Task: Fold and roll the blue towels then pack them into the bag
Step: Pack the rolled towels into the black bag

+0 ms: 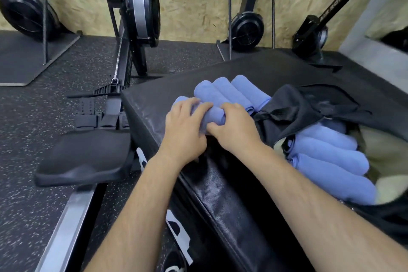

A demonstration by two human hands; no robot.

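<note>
A rolled blue towel (213,115) lies on the black padded box (220,73), and both my hands are on it. My left hand (185,126) grips its left end with curled fingers. My right hand (231,128) curls over its right end, thumb tucked under. Three more rolled blue towels (229,90) lie side by side just behind it. An open black bag (309,106) sits to the right on the box. Several rolled blue towels (331,157) are packed in a row inside the bag.
A rowing machine seat (84,157) and rail (66,227) stand left of the box on the speckled rubber floor. More rowers and flywheels (141,6) lean along the chipboard wall behind. The bag's pale lining (386,150) shows beside the packed towels.
</note>
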